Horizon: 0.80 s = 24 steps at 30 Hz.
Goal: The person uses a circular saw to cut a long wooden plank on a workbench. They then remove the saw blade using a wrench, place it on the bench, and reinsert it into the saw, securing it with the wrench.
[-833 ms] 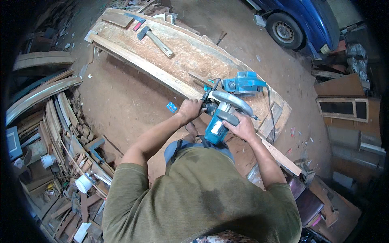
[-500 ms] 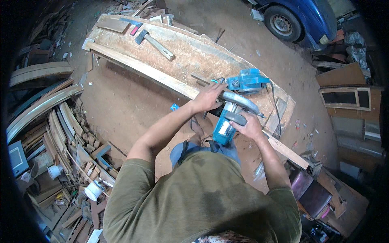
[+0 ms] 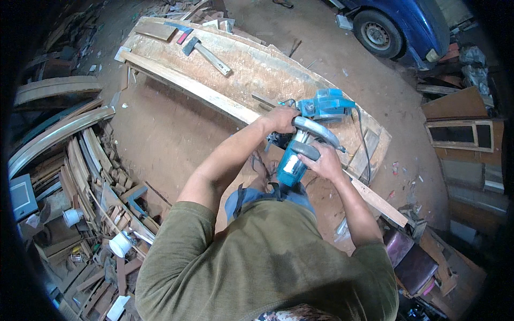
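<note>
A teal circular saw (image 3: 292,163) with a grey blade guard is held over the near edge of the workbench (image 3: 257,75). My left hand (image 3: 279,119) is closed at the saw's front, where its fingertips are partly hidden. My right hand (image 3: 325,160) grips the saw's rear handle. A long pale plank (image 3: 187,84) runs along the bench's front edge under the saw. Just beyond the saw sit a teal power planer (image 3: 326,107) and a short wooden strip (image 3: 262,100). An axe (image 3: 210,58) and a blue-and-red tool (image 3: 183,36) lie farther left on the sawdust-covered top.
Piled offcuts (image 3: 85,171) and white buckets (image 3: 120,244) fill the left. A blue car (image 3: 409,27) stands at top right. Wooden panels and frames (image 3: 455,134) lean at the right, near dark cushioned pads (image 3: 407,262). A cable (image 3: 365,144) hangs from the planer. My feet (image 3: 259,168) stand below.
My left hand has moved up and rightward to a higher grip at the saw's front. My right hand and the saw have shifted slightly right and, most recently, slightly up.
</note>
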Motion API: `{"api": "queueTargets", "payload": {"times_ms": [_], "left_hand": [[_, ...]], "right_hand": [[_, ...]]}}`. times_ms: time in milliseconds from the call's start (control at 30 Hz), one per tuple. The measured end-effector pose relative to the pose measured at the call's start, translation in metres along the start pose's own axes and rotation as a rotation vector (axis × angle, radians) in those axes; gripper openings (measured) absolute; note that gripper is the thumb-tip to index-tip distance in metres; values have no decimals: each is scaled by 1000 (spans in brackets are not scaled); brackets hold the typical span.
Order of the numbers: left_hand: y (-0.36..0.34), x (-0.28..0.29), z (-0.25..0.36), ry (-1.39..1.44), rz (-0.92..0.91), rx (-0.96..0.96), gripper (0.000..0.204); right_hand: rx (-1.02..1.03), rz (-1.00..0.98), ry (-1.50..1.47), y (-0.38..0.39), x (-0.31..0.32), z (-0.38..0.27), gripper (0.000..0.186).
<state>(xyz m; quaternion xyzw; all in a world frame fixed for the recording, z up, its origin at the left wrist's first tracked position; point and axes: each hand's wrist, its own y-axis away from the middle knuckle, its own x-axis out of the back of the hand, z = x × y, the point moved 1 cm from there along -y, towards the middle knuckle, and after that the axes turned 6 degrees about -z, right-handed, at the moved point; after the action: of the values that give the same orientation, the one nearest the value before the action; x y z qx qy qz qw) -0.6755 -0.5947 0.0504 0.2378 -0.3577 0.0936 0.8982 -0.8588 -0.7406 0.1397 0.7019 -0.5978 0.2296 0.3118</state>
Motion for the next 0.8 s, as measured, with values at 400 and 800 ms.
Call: {"api": "queueTargets", "payload": {"times_ms": [400,800], "left_hand": [[188,-85,-14,190,749,429,66],[557,-501,5,1328,956,1515,40]], "right_hand": [[31,-29,-78,2,-5,9,45],[148,149,150,2,-14,-29,40]]}}
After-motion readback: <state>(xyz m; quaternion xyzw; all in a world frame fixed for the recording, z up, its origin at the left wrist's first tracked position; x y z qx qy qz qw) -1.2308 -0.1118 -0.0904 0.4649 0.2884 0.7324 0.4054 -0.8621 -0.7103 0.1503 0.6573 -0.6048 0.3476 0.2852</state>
